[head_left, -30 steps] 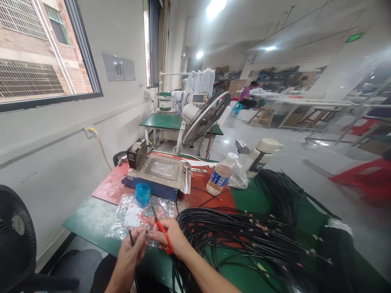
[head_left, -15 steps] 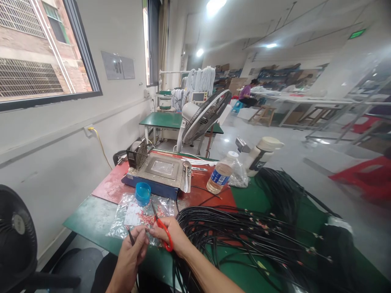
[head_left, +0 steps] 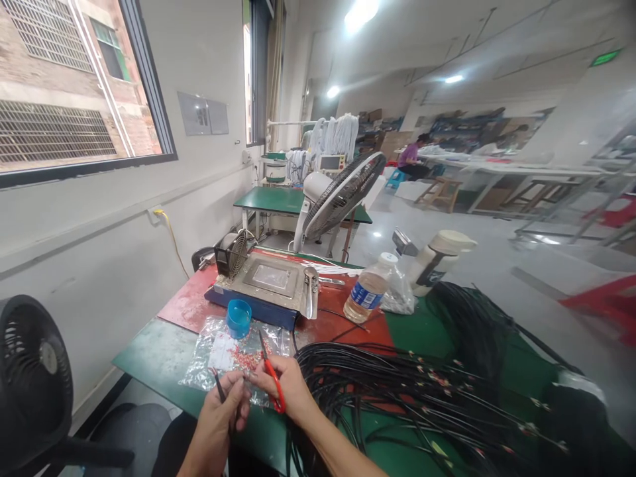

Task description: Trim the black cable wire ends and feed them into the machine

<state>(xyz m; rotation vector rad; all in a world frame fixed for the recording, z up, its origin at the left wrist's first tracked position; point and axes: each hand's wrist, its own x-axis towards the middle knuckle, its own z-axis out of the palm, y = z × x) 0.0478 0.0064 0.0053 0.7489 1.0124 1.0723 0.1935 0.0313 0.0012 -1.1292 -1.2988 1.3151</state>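
My left hand (head_left: 226,405) is closed around a black cable (head_left: 219,387), whose stripped end with short thin wires points up past the fingers. Red-handled scissors (head_left: 273,379) sit in my right hand (head_left: 293,392), blades pointing up and away. The tips of both hands meet in a pinch; what lies between them is too small to make out. Just beyond, many tiny red and white bits (head_left: 246,358) lie on a clear plastic bag (head_left: 203,361). A blue cup (head_left: 239,319) stands on the bag's far side.
A large bundle of black cables (head_left: 377,371) covers the table's right side. Behind the bag sits a blue-based metal device (head_left: 263,291) with a small fan. A labelled bottle (head_left: 368,291) and a white jug (head_left: 440,262) stand right of it. A black fan (head_left: 34,377) is at left.
The whole view has shifted slightly, so things sit a little further right and lower. Both hands keep nearly the same pose and grip.
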